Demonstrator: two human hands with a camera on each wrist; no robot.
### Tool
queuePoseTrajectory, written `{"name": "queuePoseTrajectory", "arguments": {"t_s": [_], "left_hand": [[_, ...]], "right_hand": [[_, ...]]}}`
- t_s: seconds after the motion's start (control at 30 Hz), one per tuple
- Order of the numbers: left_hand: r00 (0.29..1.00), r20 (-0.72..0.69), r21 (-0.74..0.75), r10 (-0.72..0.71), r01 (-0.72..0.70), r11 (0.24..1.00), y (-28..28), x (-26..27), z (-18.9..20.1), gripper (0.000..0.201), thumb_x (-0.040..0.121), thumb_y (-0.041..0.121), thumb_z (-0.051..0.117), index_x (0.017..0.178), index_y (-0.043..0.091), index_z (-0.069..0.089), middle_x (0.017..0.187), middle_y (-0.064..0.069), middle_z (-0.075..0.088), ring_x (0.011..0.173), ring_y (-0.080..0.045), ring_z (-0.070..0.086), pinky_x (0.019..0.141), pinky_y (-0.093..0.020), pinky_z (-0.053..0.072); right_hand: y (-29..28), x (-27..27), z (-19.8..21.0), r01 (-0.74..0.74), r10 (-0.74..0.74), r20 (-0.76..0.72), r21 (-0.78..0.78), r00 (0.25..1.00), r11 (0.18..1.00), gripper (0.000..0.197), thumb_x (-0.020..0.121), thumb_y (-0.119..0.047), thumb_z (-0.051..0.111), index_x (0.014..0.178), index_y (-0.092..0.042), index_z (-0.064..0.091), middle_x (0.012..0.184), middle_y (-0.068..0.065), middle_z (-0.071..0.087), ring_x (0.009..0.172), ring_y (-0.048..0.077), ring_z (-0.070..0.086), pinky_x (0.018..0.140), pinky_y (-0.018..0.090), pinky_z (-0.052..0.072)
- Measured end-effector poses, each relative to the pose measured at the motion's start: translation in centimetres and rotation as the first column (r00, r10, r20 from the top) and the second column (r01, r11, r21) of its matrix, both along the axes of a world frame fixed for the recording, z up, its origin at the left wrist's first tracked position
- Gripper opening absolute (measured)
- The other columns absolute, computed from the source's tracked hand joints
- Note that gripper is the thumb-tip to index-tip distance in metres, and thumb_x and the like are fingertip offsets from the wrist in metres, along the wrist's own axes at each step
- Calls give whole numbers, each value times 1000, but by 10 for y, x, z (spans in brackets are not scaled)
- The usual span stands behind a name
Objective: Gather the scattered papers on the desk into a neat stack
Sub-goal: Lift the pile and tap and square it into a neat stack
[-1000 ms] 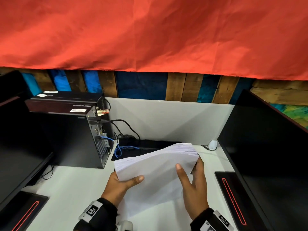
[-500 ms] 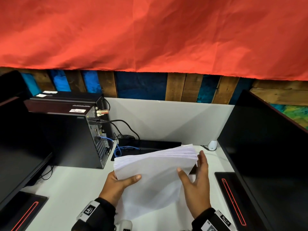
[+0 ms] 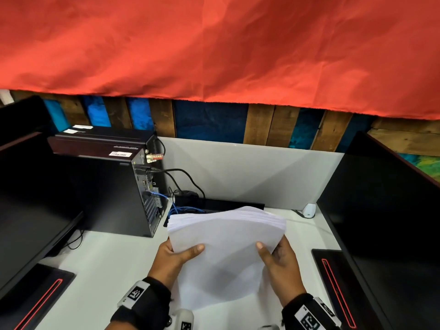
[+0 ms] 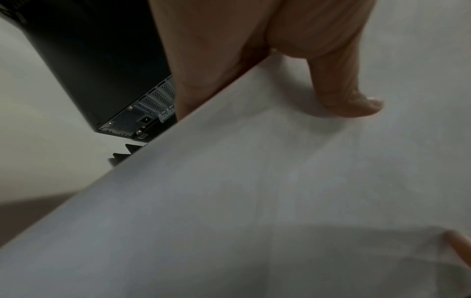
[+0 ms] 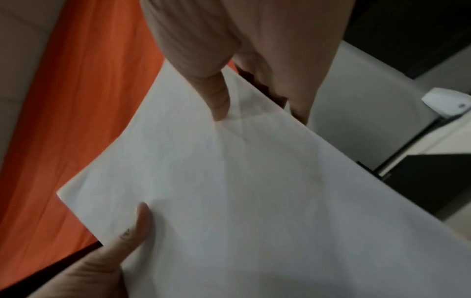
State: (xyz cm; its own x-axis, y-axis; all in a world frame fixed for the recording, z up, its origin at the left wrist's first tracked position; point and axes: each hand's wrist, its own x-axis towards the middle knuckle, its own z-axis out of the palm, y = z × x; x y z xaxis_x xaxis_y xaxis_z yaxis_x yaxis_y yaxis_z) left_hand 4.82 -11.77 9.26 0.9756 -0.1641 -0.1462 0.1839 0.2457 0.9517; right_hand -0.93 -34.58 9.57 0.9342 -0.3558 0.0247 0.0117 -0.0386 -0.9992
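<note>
A stack of white papers [image 3: 226,246] is held up on edge above the white desk [image 3: 107,265], bowed, its top edges fanned slightly. My left hand [image 3: 176,258] grips its left side, thumb across the front sheet and fingers hidden behind. My right hand [image 3: 278,258] grips the right side the same way. In the left wrist view the left thumb [image 4: 344,90] presses on the papers [image 4: 254,191]. In the right wrist view the right thumb [image 5: 214,92] pinches the papers [image 5: 242,191] and the left thumb [image 5: 135,225] shows at the far side.
A black computer tower [image 3: 112,186] with cables [image 3: 181,177] stands at the back left. Black monitors flank the desk on the left [image 3: 31,210] and right [image 3: 385,222]. A small white device [image 3: 309,210] sits at the back right, below a grey partition [image 3: 250,175].
The stack has been tilted more upright and squared. My right hand slid from lying flat along the right edge to pinching it, thumb on the front.
</note>
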Motion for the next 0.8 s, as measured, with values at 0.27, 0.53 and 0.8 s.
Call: {"name": "queuePoseTrajectory", "arguments": {"t_s": [0.27, 0.53, 0.8], "left_hand": [[959, 168, 43, 229, -240, 970, -17, -24, 8, 77, 56, 25, 88, 122, 24, 50, 114, 1, 69, 104, -12, 68, 88, -35, 53], [917, 347, 58, 197, -231, 971, -22, -32, 30, 61, 75, 57, 59, 129, 31, 46, 126, 7, 63, 119, -9, 58, 101, -35, 44], [891, 309, -4, 333, -349, 937, -31, -35, 46, 16, 101, 25, 35, 93, 21, 48, 77, 28, 58, 68, 6, 52, 64, -6, 42]], "right_hand": [[7, -1, -4, 46, -47, 24, 45, 999, 998, 35, 91, -2, 54, 123, -16, 55, 113, 1, 69, 103, 14, 67, 85, 21, 55], [3, -1, -7, 88, -90, 49, 38, 995, 995, 36, 94, -7, 50, 130, -14, 50, 121, 6, 65, 114, 22, 61, 106, 48, 43], [-3, 8, -12, 134, -135, 66, 21, 989, 991, 44, 95, -16, 51, 137, -28, 44, 133, 2, 58, 124, 23, 54, 108, 53, 38]]}}
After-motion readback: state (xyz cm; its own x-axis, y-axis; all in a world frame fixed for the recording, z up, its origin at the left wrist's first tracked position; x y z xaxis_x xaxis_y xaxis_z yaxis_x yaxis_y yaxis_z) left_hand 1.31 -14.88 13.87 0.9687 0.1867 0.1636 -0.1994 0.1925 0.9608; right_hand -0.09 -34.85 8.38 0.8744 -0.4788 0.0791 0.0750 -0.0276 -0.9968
